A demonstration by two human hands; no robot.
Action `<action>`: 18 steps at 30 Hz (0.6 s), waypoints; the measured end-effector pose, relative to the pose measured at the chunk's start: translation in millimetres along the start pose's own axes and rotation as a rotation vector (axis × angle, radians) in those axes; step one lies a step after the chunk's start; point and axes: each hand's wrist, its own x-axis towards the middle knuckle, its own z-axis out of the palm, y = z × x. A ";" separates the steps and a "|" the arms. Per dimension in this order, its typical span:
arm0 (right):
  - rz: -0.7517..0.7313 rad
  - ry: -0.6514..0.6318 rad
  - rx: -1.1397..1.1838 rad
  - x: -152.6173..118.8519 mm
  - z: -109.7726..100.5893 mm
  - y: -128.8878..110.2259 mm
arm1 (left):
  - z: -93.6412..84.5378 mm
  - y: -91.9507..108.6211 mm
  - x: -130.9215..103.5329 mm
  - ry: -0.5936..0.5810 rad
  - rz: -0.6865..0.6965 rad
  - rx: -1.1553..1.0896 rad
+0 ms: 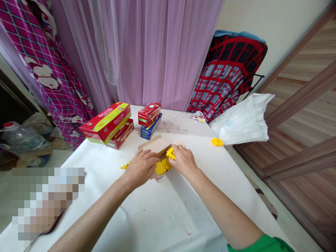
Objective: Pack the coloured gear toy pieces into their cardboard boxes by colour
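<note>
A small open cardboard box (163, 154) stands mid-table with its lid flap (151, 143) folded back. Inside it lie several yellow toothed plastic pieces (162, 167). My left hand (140, 168) grips the box's left side, its fingers bent over the edge. At the box's right end, my right hand (184, 159) is closed on a yellow toothed plastic piece (170, 153) just above the opening. Another yellow piece (125, 165) shows on the table to the left, partly covered by my left hand.
Back left, a large red-and-yellow box (107, 120) rests on a dark red box (122, 136). Beside them a small red box (149, 113) tops a blue box (152, 127). At the right edge lie yellow pieces (217, 141) and a white bag (241, 120).
</note>
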 end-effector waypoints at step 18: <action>-0.118 -0.011 -0.058 14.1 -7.5 8.8 | 15.6 -4.3 -16.7 0.039 -0.041 -0.075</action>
